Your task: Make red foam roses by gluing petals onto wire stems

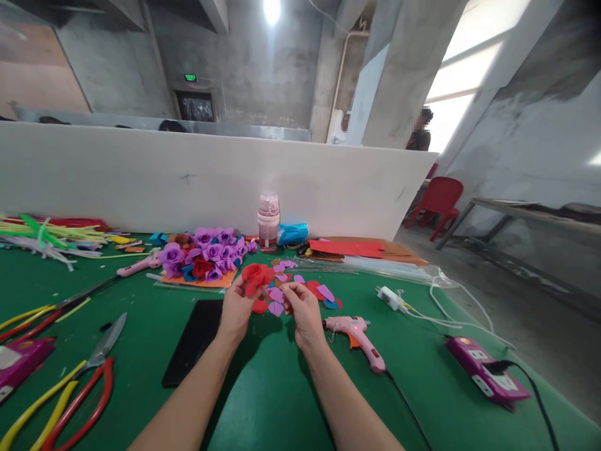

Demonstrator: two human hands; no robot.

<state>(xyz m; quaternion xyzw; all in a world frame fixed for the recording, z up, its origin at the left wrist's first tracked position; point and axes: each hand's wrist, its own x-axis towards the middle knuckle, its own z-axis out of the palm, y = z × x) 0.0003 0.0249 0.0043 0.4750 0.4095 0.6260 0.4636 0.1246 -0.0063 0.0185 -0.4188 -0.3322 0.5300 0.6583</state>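
Observation:
A red artificial rose [255, 277] with layered petals is held up by my left hand [235, 312], fingers closed around its base. Just to the right, my right hand [304, 310] has its thumb and fingertips pinched together; whatever is between them is too small to make out. Beneath and behind both hands lie loose purple petal pieces [275, 308], with red petal pieces [313, 288] and some blue ones among them. A pink hot glue gun [350, 326] rests on the green table [277, 388], right of my right hand.
Finished purple roses [213, 252] are heaped at the back left, near another pink glue gun [138, 264]. A black tablet-like slab [192, 341], scissors [101, 351], a pink bottle [268, 222], a white plug adapter [392, 299] and a purple power strip [486, 369] surround the work area.

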